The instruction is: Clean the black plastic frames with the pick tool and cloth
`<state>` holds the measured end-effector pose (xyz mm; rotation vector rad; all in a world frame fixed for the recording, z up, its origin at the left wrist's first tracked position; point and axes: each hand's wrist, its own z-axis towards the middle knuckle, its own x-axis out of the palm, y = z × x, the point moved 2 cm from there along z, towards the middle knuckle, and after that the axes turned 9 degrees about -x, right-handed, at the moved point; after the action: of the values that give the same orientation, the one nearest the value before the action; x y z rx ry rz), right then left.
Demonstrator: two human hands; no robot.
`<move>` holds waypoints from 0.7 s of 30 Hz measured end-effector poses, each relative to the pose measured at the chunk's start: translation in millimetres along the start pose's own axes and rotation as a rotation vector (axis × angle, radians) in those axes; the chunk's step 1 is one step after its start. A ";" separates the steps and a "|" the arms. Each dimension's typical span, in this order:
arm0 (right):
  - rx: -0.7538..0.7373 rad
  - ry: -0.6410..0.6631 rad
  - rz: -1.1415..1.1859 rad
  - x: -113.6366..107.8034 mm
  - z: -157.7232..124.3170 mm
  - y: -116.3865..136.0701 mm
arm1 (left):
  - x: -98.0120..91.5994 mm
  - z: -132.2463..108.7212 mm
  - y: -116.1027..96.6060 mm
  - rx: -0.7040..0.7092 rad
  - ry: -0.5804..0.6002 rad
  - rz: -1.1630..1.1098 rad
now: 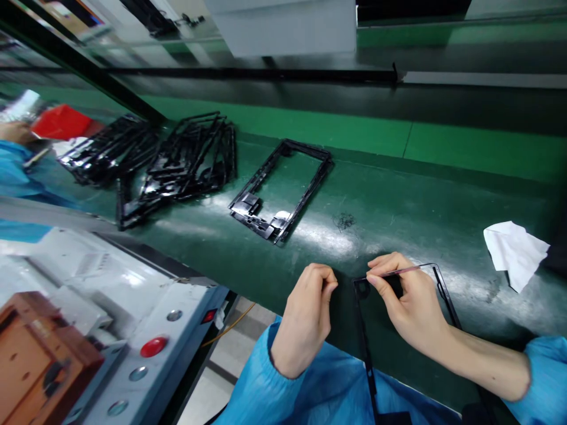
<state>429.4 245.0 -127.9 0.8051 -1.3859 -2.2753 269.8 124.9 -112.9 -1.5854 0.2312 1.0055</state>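
A thin black plastic frame [364, 342] lies at the near edge of the bench, its lower part over my blue-clothed lap. My right hand [410, 301] is closed at the frame's top edge, thumb and index finger pinching it near the upper left corner. A thin pinkish line runs along that edge across the fingers. Just left of the frame, my left hand [308, 316] is closed in a pinch, apart from it. Whatever lies between its fingertips, if anything, is too small to make out. Farther up the bench rests a small stack of similar black frames [305, 198].
Piled black frames [190, 159] lie at the left, with a co-worker's blue sleeve [15, 168] beyond. A machine with a red button [153, 346] stands at the lower left. Dark thin scraps [344, 221] and a white cloth [516, 251] lie on the green bench.
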 end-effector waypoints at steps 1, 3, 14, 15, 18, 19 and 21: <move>-0.001 0.009 0.002 -0.1 0.1 0.4 | -1.9 1.1 3.3 -0.015 -0.017 -0.026; -0.004 0.026 -0.002 -0.2 0.1 0.9 | -4.9 3.5 8.9 -0.027 -0.051 -0.067; 0.010 0.044 -0.040 0.1 1.6 1.7 | -4.0 11.2 9.5 0.046 -0.010 -0.087; 0.001 0.045 -0.038 0.0 2.0 2.2 | -2.4 11.3 8.8 0.062 0.005 -0.064; -0.019 0.051 -0.028 -0.3 3.0 3.3 | 2.3 11.1 7.7 0.075 0.060 0.018; -0.022 0.052 -0.028 -0.2 3.3 3.6 | 3.4 11.0 7.7 0.070 0.071 0.039; -0.024 0.054 -0.033 -0.1 3.5 3.8 | 4.5 10.9 8.0 0.065 0.081 0.054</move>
<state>427.2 245.8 -123.3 0.8812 -1.3281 -2.2736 262.3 133.8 -121.2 -1.5690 0.3609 0.9668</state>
